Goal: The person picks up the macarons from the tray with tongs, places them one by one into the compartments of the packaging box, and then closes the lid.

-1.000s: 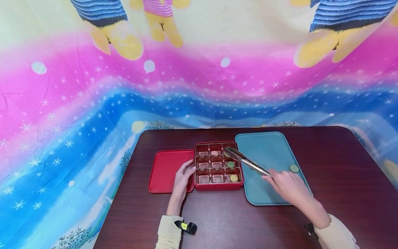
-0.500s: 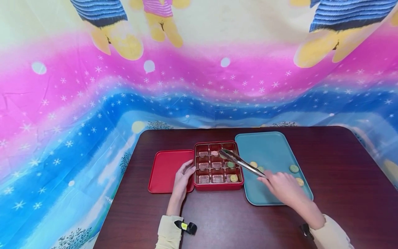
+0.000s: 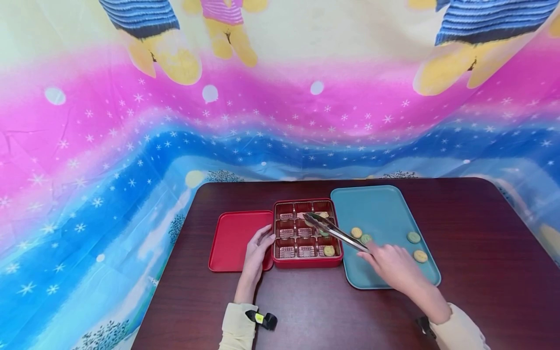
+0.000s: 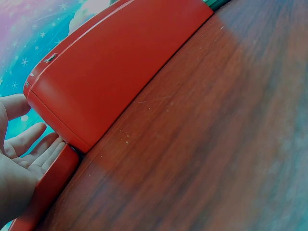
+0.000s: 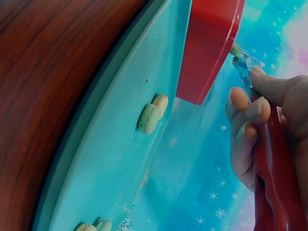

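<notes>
The right hand (image 3: 391, 265) is gripping a pair of metal tongs (image 3: 334, 230), fingers curled round the handles, and is holding the tips over the red compartment box (image 3: 307, 234), above its middle far cell. Something small and pale seems to be sitting between the tips (too small to tell whether it is pinched or lying in the cell beneath). The left hand (image 3: 257, 251) is resting flat-fingered against the box's left wall, beside the red lid (image 3: 233, 239), bracing it rather than grasping.

Judging from this, a cookie is being handled at a cell of the box. Cookies are already sitting in the right column, and four more (image 3: 357, 232) are lying on the teal tray (image 3: 380, 209) just right of the box.

The next move is calling for a steady tip position squarely over one cell and a gentle easing of the tongs, while the left hand is stopping the box from sliding on the dark table (image 3: 481, 218).
</notes>
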Action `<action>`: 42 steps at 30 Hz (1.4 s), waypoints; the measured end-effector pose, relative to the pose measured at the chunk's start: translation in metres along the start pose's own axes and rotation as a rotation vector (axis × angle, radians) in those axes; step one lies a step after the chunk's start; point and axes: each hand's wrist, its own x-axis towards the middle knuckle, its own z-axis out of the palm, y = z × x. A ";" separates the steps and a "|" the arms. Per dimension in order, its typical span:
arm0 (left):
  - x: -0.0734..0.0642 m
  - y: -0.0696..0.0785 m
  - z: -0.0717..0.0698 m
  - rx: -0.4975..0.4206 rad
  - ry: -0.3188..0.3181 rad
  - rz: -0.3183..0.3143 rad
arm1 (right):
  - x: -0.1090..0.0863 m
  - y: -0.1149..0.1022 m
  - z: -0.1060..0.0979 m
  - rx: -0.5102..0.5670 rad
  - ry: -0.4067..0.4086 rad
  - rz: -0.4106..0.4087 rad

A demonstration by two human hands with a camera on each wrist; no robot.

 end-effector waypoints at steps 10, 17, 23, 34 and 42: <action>0.001 0.000 0.000 0.001 0.004 -0.004 | 0.000 -0.004 0.003 0.033 -0.057 0.031; 0.001 0.000 0.000 -0.011 0.004 -0.004 | 0.000 -0.003 0.007 0.027 -0.055 0.017; 0.001 0.001 0.000 -0.013 -0.001 -0.005 | 0.000 -0.004 0.008 0.033 -0.074 0.029; 0.002 -0.001 -0.002 -0.007 0.000 -0.006 | 0.002 -0.006 0.011 0.020 -0.093 0.034; 0.002 0.000 -0.002 -0.005 0.000 -0.001 | 0.002 0.003 0.005 0.052 0.123 -0.004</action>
